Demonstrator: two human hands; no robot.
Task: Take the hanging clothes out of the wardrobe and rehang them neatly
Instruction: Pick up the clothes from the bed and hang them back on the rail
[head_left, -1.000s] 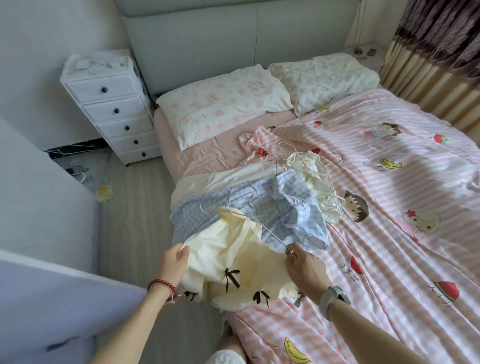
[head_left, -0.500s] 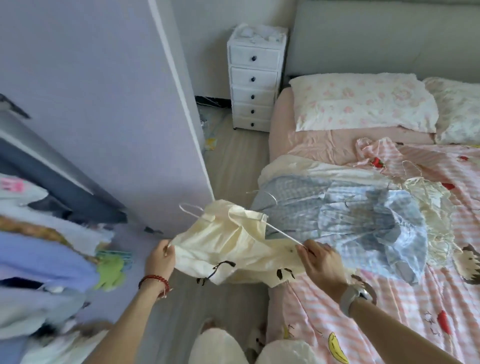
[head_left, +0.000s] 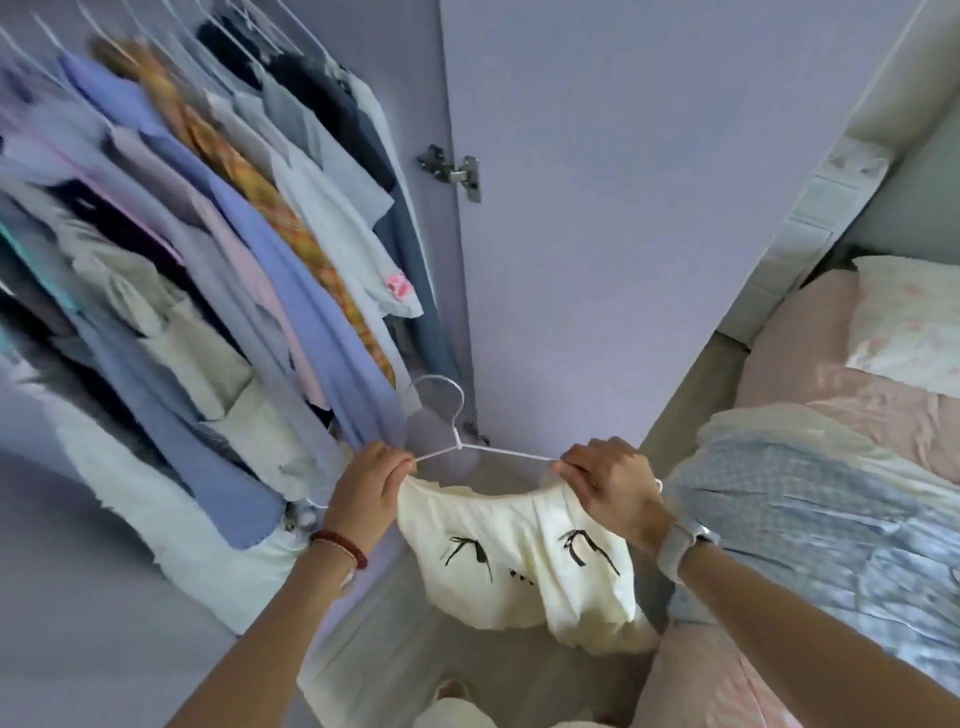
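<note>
- Head view showed our left hand pinching one end of a white wire hanger, fingers curled round the wire and the cloth under it.
- Our right hand gripped the other end the same way, fingers closed over wire and fabric together.
- Between our hands hung a cream top with small black bows, draped on the hanger, its hem sagging toward the floor.
- The hook stood upright just in front of the wardrobe door, not yet over any rail; we could not see the rail itself.
- To our left, the wardrobe held a crowded row of clothes, blurred, some blue, one orange check, one white with a pink mark.
- To our right, on the bed, a blue checked garment lay in a heap beside a pillow.
- We judged the task partly done: this top was on its hanger and near the wardrobe, and hooking it in was the step in hand.
- We judged the blue garment to be still waiting for its turn; how many more lay beyond the frame we could not tell.
- We could read no brand, label or writing; the pink mark on the white shirt was too blurred to make out.
</note>
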